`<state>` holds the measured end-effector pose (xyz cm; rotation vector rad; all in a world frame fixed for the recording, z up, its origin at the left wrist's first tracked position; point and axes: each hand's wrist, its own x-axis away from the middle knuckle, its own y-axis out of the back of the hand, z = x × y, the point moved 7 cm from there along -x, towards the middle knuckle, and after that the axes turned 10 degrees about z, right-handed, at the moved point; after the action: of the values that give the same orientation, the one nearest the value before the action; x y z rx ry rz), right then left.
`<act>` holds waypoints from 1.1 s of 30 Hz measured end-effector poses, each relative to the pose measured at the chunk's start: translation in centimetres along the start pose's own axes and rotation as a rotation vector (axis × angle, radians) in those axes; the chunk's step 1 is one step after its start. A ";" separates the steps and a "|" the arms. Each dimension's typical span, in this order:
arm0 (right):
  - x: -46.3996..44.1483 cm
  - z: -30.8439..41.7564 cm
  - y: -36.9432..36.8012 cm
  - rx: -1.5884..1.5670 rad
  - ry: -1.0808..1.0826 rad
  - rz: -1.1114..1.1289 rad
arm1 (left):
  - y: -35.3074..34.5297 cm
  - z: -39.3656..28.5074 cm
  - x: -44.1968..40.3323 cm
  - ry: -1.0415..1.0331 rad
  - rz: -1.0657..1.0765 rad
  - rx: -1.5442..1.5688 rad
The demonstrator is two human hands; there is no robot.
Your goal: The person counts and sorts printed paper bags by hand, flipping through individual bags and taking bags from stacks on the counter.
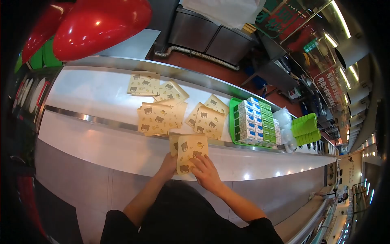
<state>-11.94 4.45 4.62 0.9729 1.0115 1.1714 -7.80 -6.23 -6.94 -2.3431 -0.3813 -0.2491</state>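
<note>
A yellow-tan sheet of folded paper printed with brown bears [187, 150] stands up in front of my body, above the near edge of the white counter. My left hand [167, 166] grips its lower left edge, the fingers partly hidden behind it. On the lower right side, the fingers of my right hand [206, 173] lie bent over the paper's face and hold it. Just beyond are stacks of the same printed paper: a left pile [156, 118], a right pile [208, 120], and a farther pile [144, 83] with another [171, 90] overlapping beside it.
Right of the piles, a green tray [232, 122] carries several rows of small white-and-green cartons [256, 122]. Past it stand clear plastic containers [286, 130] and stacked green bowls [305, 129]. Red balloons [103, 30] hang at upper left. A metal ledge [178, 79] borders the counter's far side.
</note>
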 end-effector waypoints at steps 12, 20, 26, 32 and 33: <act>-1.5 2.9 -1.0 -0.096 0.126 0.059 | 1.4 -0.4 3.2 -0.127 -0.090 -0.041; -1.2 2.1 -2.5 -0.164 0.225 0.077 | 2.0 0.3 4.2 -0.108 -0.132 0.042; 0.2 0.9 -0.2 -0.203 0.194 -0.140 | 2.1 -0.5 5.2 -0.133 -0.122 0.112; 1.1 -4.5 -3.0 -1.083 -0.448 -0.675 | 1.9 -1.0 5.5 -0.150 -0.038 0.028; 0.6 -5.0 -5.4 -1.384 -0.529 -0.458 | 1.7 -0.9 5.4 -0.139 -0.031 0.017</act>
<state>-15.32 4.73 -1.91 -0.1027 -0.1296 0.8446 -2.17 -6.95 -5.88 -2.3459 -0.4861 -0.0975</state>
